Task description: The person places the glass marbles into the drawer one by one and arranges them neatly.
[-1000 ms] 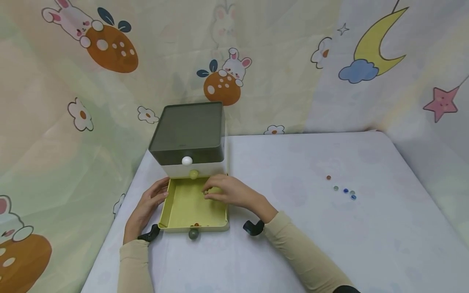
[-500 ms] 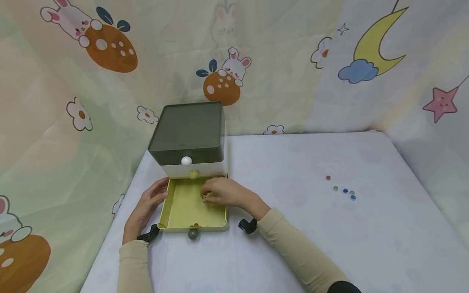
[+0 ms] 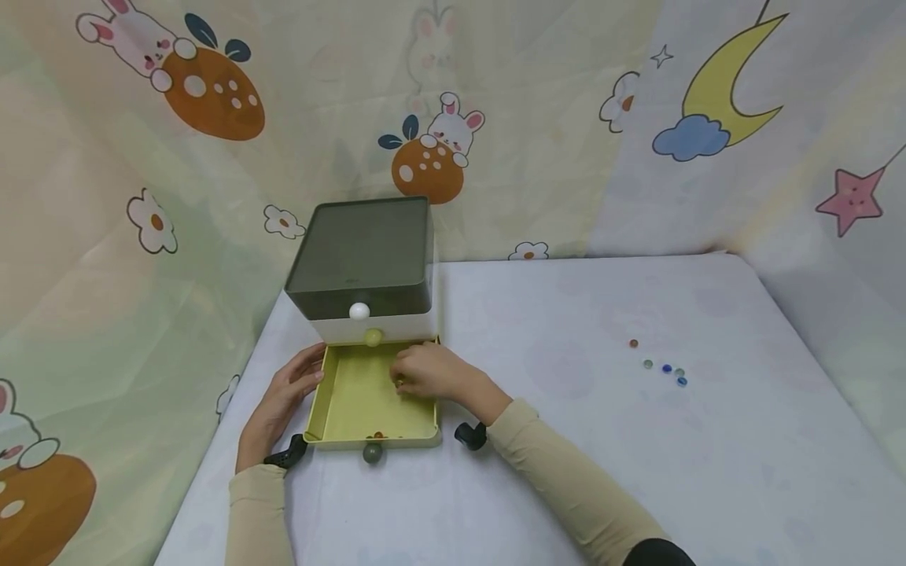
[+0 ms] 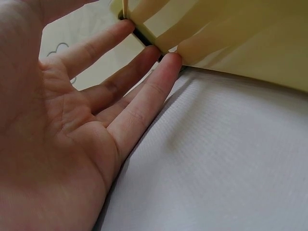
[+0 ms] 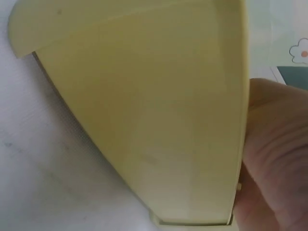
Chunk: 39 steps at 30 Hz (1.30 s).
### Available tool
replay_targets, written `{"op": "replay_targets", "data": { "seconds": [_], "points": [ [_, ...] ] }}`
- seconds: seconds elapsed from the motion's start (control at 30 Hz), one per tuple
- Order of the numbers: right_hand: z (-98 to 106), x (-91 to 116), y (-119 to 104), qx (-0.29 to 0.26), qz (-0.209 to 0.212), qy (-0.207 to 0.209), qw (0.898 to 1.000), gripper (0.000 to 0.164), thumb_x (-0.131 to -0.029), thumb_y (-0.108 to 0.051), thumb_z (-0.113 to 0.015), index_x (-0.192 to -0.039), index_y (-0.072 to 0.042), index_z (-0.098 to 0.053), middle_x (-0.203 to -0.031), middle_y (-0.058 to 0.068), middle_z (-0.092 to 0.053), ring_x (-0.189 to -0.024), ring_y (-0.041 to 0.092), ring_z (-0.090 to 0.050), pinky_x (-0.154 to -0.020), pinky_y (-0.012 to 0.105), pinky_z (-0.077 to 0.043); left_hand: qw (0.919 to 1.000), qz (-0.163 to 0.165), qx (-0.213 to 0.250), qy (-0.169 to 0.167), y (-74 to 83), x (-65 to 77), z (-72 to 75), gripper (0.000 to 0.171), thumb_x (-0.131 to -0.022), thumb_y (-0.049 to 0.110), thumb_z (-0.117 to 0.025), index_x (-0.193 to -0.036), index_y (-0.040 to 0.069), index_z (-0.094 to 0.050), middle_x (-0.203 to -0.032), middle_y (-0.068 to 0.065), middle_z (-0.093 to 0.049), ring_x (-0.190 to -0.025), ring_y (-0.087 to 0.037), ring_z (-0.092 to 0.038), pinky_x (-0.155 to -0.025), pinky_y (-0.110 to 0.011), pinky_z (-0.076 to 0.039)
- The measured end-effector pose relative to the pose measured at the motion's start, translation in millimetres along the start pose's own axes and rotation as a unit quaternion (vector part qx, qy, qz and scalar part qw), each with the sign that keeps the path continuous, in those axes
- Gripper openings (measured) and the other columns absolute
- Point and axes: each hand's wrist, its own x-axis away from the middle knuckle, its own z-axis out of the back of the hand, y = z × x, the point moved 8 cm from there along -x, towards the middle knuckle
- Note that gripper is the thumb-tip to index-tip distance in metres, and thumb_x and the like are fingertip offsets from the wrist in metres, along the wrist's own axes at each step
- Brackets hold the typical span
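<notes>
A pulled-out yellow drawer (image 3: 354,393) juts from the front of a small chest (image 3: 359,251) with a dark green top. My right hand (image 3: 439,373) reaches over its right wall, fingers curled and pointing down inside. A small yellowish marble (image 3: 399,383) shows partly at those fingertips; the rest is hidden. Outside the left wall, my left hand (image 3: 283,393) has its fingers extended. In the left wrist view, the left hand's fingertips (image 4: 171,62) touch the drawer's outer side (image 4: 250,43). The right wrist view shows mostly the right wall (image 5: 154,110), which hides the right fingers.
An orange-brown marble (image 3: 378,435) lies by the drawer's front wall. Several glass marbles are scattered on the white tabletop at the right, among them a brown one (image 3: 633,343) and a blue one (image 3: 682,382). Patterned cloth (image 3: 552,157) surrounds the table.
My right hand has dipped slightly deeper into the drawer, its forearm shifting left, and its fingers now cover more of the marble. The left hand stays against the drawer's side.
</notes>
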Motion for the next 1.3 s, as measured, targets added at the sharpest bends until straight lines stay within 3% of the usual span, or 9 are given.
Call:
{"op": "replay_targets", "data": {
  "seconds": [0.3,0.7,1.1,1.3],
  "points": [
    [-1.6,-3.2,0.1,0.059,-0.049,-0.011,0.997,0.009,-0.090,-0.031,-0.080,-0.089,-0.025,-0.073,-0.093,-0.010,-0.071,-0.086,0.009,-0.067,-0.075,0.032,-0.052,1.0000,-0.003,0.005,-0.001,-0.9,-0.7,0.7,0.066,-0.105,0.027,-0.061,-0.163,0.014,-0.033,-0.168,-0.015,-0.033,-0.128,0.004,-0.052,-0.098,-0.013,-0.049],
    [-2.5,-5.7,-2.2,0.078,-0.061,0.008,0.995,0.017,-0.089,-0.016,-0.077,-0.078,-0.024,-0.068,-0.087,-0.009,-0.067,-0.077,0.011,-0.062,-0.064,0.028,-0.044,0.9999,-0.002,0.009,-0.005,-0.8,-1.2,-0.6,0.066,-0.106,0.028,-0.061,-0.164,0.014,-0.032,-0.168,-0.017,-0.032,-0.128,0.002,-0.052,-0.099,-0.014,-0.049],
    [-2.2,-5.4,-5.0,0.093,-0.058,-0.002,0.994,0.012,-0.090,-0.019,-0.078,-0.083,-0.024,-0.069,-0.092,-0.008,-0.069,-0.086,0.013,-0.066,-0.068,0.029,-0.047,1.0000,0.006,0.007,-0.001,-0.9,1.4,-0.2,0.068,-0.105,0.027,-0.061,-0.164,0.012,-0.031,-0.168,-0.016,-0.032,-0.127,0.002,-0.051,-0.098,-0.013,-0.047],
    [4.1,0.1,-9.3,0.081,-0.056,0.001,0.995,0.007,-0.091,-0.027,-0.079,-0.091,-0.025,-0.072,-0.099,-0.008,-0.073,-0.093,0.015,-0.067,-0.074,0.031,-0.050,1.0000,-0.006,0.004,-0.006,0.6,-0.3,0.2,0.067,-0.106,0.027,-0.060,-0.164,0.013,-0.031,-0.169,-0.017,-0.030,-0.129,0.004,-0.051,-0.099,-0.014,-0.048]
  ]
}}
